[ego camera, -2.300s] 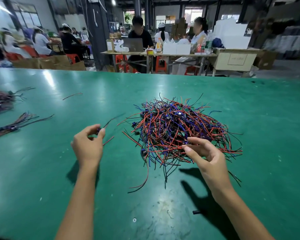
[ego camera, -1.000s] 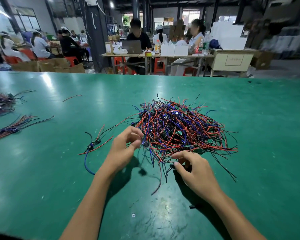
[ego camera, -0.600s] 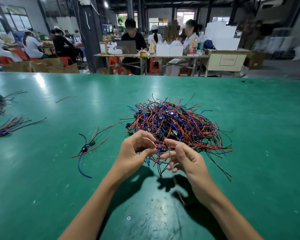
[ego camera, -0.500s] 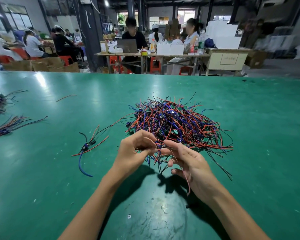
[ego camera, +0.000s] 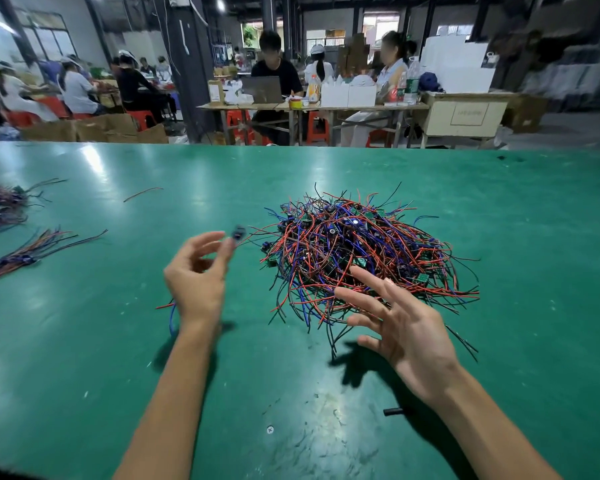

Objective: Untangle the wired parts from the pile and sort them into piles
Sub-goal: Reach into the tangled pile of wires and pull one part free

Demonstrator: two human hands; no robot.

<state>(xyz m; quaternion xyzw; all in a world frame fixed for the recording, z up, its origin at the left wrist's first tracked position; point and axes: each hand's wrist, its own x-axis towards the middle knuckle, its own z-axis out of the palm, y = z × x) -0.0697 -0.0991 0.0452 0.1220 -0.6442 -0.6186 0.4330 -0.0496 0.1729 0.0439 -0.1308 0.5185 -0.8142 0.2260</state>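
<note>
A tangled pile of red, blue and black wired parts point(ego camera: 364, 258) lies on the green table point(ego camera: 534, 237), right of centre. My left hand point(ego camera: 198, 275) is raised left of the pile and pinches a small dark wired part point(ego camera: 238, 232) at its fingertips; the part is blurred, and thin wires trail from it toward the pile. One separated part with red and blue wires point(ego camera: 170, 311) lies on the table, partly hidden under my left wrist. My right hand point(ego camera: 406, 327) hovers over the pile's near edge, fingers spread, holding nothing.
Two sorted bundles of wired parts lie at the far left, one point(ego camera: 0, 209) farther back and one point(ego camera: 28, 258) nearer. A single loose wire point(ego camera: 142, 194) lies behind them. A short black piece point(ego camera: 394, 411) and a screw point(ego camera: 270, 429) lie near my right forearm. People work at tables beyond.
Both hands were pinching together at the pile's near edge. My left hand has since pulled away to the left with a part, and my right hand has let go and spread open.
</note>
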